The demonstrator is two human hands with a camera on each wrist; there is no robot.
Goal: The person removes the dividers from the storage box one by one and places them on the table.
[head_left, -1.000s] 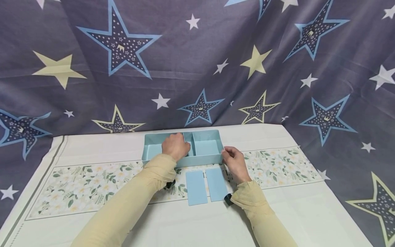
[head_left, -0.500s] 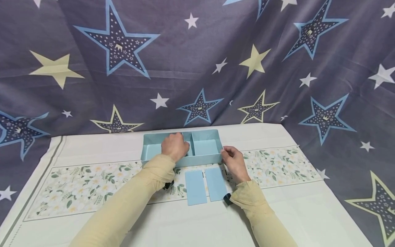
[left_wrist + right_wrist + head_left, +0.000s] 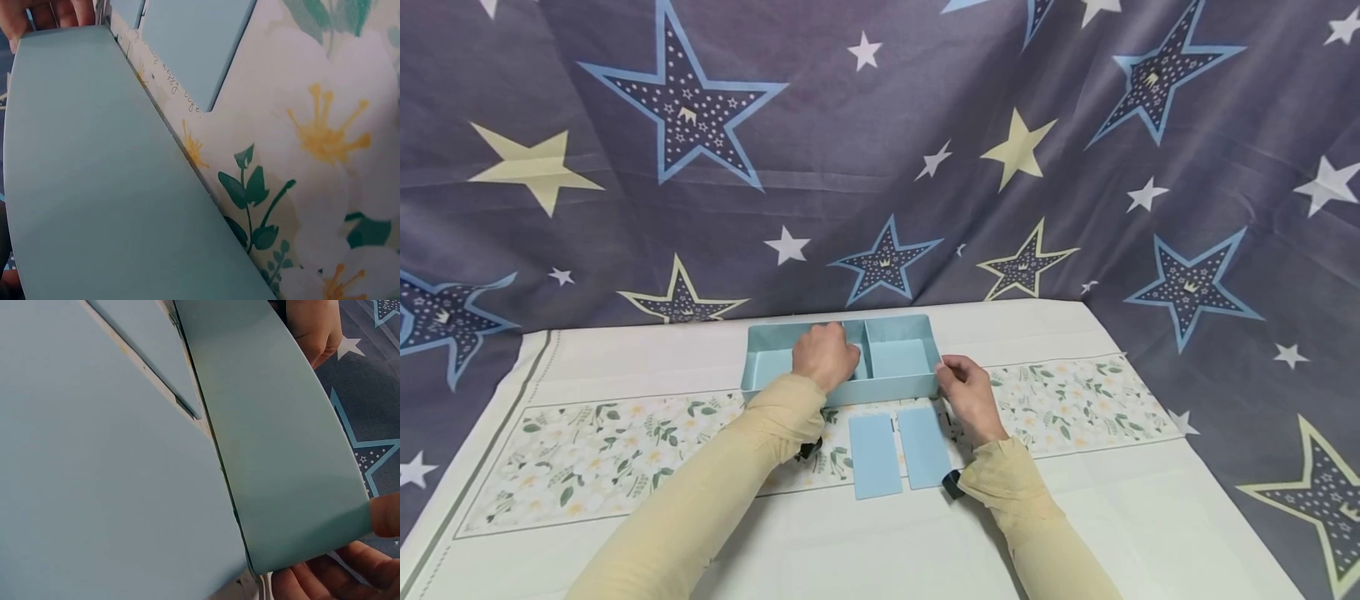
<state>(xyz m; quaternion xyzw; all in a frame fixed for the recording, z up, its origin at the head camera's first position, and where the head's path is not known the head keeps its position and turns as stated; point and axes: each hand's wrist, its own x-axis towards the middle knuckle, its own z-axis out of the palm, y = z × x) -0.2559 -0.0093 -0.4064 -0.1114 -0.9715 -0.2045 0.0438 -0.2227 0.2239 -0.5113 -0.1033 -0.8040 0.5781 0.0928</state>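
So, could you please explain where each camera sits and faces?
Head: on the head, facing forward and down at the box; left grip, right grip, sleeves show.
Left wrist: on that wrist, toward the box's front wall; right grip shows clearly.
Right wrist: on that wrist, facing the same wall; both grips show.
Wrist views share box and panels.

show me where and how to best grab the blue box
Probably the box is best pinched by its short end walls, one hand from each side: it is long and open-topped, with thin raised walls. The right hand grips its right end.
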